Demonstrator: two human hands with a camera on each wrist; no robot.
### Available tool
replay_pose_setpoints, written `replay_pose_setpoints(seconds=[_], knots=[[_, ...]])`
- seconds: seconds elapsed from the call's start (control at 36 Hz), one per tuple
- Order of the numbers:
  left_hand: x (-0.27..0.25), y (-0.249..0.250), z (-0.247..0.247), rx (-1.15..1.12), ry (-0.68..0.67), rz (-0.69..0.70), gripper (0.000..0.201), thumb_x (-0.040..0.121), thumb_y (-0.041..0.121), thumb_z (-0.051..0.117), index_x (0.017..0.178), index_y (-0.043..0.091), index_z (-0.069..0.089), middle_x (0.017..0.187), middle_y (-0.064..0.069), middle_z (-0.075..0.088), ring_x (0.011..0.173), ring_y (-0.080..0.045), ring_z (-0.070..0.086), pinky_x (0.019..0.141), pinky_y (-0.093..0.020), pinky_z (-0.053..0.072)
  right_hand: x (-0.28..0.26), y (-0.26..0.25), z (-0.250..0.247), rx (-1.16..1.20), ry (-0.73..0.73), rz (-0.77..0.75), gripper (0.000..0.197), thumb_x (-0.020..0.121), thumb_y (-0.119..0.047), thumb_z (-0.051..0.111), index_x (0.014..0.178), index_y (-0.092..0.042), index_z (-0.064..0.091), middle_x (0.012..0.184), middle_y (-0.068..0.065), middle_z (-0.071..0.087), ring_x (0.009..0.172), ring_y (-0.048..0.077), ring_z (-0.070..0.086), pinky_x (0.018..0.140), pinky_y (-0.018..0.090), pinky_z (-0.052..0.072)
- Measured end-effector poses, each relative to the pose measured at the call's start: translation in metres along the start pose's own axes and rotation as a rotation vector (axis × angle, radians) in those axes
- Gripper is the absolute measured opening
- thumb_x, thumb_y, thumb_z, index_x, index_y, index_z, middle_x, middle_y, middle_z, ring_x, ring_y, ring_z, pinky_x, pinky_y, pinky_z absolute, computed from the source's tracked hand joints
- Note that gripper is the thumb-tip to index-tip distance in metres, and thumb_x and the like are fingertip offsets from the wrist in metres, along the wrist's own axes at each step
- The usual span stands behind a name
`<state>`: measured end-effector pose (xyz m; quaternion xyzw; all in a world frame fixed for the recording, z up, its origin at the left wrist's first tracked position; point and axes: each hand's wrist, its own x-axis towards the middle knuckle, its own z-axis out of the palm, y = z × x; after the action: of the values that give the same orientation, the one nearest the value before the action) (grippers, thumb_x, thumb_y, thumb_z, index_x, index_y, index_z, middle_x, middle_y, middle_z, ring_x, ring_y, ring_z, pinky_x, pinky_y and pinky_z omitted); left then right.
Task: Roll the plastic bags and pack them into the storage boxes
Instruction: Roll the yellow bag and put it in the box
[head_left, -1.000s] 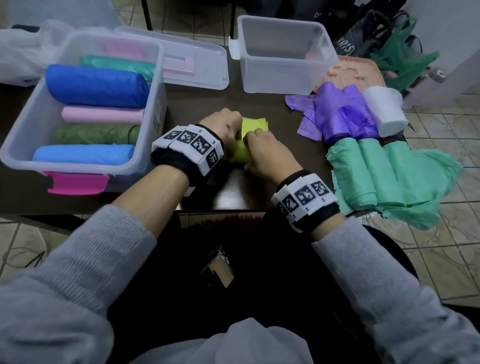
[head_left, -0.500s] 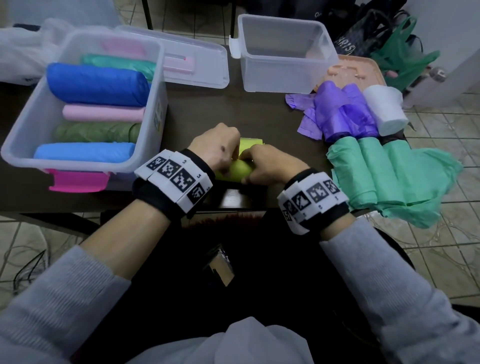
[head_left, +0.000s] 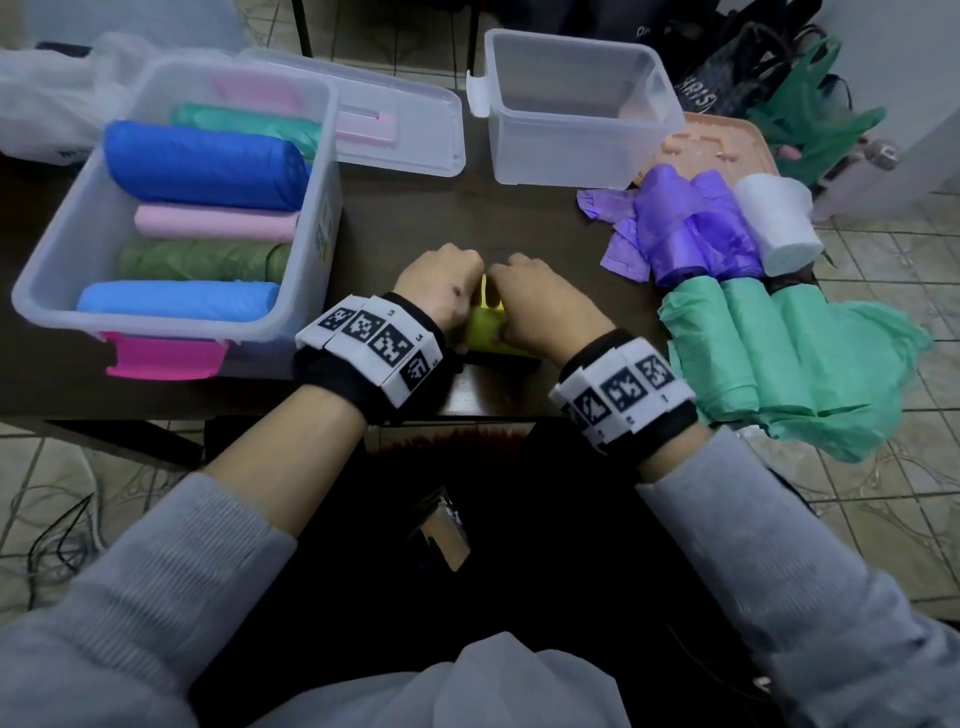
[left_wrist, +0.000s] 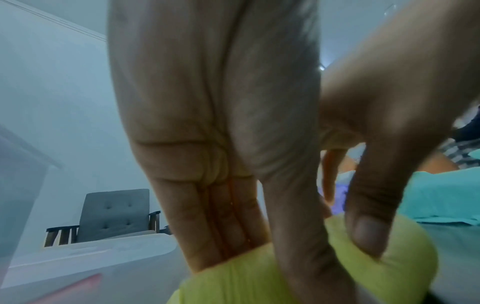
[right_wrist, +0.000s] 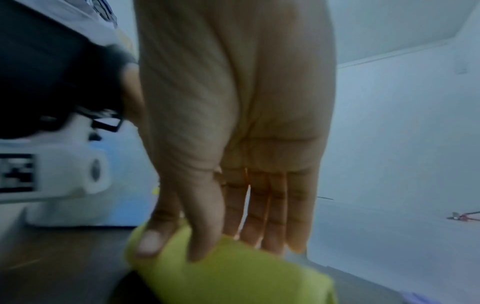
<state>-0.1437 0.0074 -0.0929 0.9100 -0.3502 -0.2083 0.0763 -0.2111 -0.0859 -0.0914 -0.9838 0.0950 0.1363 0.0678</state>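
Gripping the yellow bag roll (head_left: 485, 332): left hand (head_left: 441, 291) and right hand (head_left: 540, 306); no writing legible.

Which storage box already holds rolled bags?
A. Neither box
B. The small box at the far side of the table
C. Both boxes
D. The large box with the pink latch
D: the large box holds blue, pink and green rolls, while the small box shows nothing inside.
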Motion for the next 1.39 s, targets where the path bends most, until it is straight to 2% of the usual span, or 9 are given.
replay_pose_setpoints(seconds=[0.08,0.22,0.33,0.39,0.5,0.58,0.86,1.14,1.39], knots=[[0.007,0.000,-0.004,-0.031,-0.003,-0.015,0.022,0.079,0.000,0.067,0.100,0.002,0.058,0.114,-0.020,0.057,0.104,-0.036,0.057,0.071,-0.035,0.040,-0.012,-0.010,0.010,-0.058,0.089,0.002,0.027,0.092,-0.004,0.045,0.119,-0.002,0.048,0.123,0.016,0.047,0.117,0.032,0.045,0.085,0.039,0.043],[0.015,-0.008,-0.011,-0.103,-0.108,-0.033,0.047,0.067,0.007,0.082,0.111,0.018,0.068,0.106,-0.006,0.064,0.089,-0.022,0.059,0.074,-0.029,0.048,-0.024,-0.024,0.032,-0.131,0.173,0.038,0.033,0.094,-0.002,0.027,0.120,-0.002,0.047,0.123,0.015,0.046,0.118,0.030,0.043,0.083,0.035,0.043],[0.015,-0.014,-0.011,-0.153,-0.101,-0.002,0.056,0.058,0.015,0.089,0.110,0.018,0.067,0.109,-0.003,0.065,0.101,-0.020,0.061,0.090,-0.036,0.052,-0.026,-0.029,0.046,-0.086,0.302,0.110,0.043,0.075,-0.011,0.023,0.075,-0.003,0.065,0.072,0.011,0.060,0.067,0.026,0.061,0.057,0.029,0.049],[0.015,-0.017,-0.009,-0.154,-0.049,0.014,0.051,0.058,0.018,0.089,0.105,0.018,0.069,0.108,-0.004,0.064,0.102,-0.021,0.060,0.089,-0.036,0.052,-0.020,-0.022,0.053,-0.099,0.324,0.088,0.038,0.072,-0.010,0.028,0.067,-0.006,0.065,0.063,0.008,0.058,0.058,0.023,0.059,0.051,0.026,0.047],[0.013,-0.022,-0.005,-0.187,0.062,0.037,0.041,0.063,0.018,0.086,0.102,0.017,0.072,0.103,-0.005,0.065,0.102,-0.022,0.060,0.088,-0.035,0.051,-0.014,-0.016,0.038,-0.099,0.241,0.055,0.038,0.085,-0.003,0.026,0.103,0.000,0.059,0.101,0.015,0.058,0.097,0.030,0.058,0.073,0.034,0.046],[0.014,-0.024,-0.002,-0.163,0.076,0.043,0.050,0.066,0.019,0.085,0.113,0.019,0.069,0.111,-0.006,0.065,0.103,-0.021,0.058,0.089,-0.033,0.049,-0.002,-0.001,0.029,-0.042,0.145,0.015,0.031,0.094,-0.004,0.043,0.125,-0.001,0.047,0.125,0.014,0.046,0.117,0.030,0.044,0.088,0.038,0.041],[0.021,-0.026,-0.006,-0.216,0.036,0.018,0.045,0.070,0.012,0.080,0.114,0.019,0.069,0.111,-0.010,0.066,0.101,-0.024,0.061,0.090,-0.037,0.051,0.035,0.018,0.006,0.083,-0.101,0.015,0.052,0.075,-0.028,0.075,0.120,-0.006,0.057,0.119,0.013,0.055,0.108,0.027,0.054,0.084,0.031,0.043],[0.024,-0.026,-0.007,-0.227,0.026,0.014,0.050,0.065,0.013,0.084,0.112,0.021,0.070,0.107,-0.009,0.068,0.097,-0.024,0.064,0.087,-0.040,0.053,0.043,0.020,0.007,0.150,-0.161,0.084,0.096,0.048,-0.056,0.086,0.125,-0.017,0.044,0.124,0.007,0.050,0.119,0.025,0.045,0.096,0.041,0.043],[0.023,-0.029,-0.001,-0.256,0.061,0.029,0.050,0.066,0.010,0.083,0.113,0.018,0.069,0.111,-0.011,0.066,0.102,-0.024,0.062,0.089,-0.037,0.051,0.037,0.027,0.017,0.148,-0.096,-0.001,0.078,0.066,-0.063,0.071,0.118,-0.010,0.050,0.115,0.009,0.041,0.113,0.025,0.040,0.093,0.035,0.038]])
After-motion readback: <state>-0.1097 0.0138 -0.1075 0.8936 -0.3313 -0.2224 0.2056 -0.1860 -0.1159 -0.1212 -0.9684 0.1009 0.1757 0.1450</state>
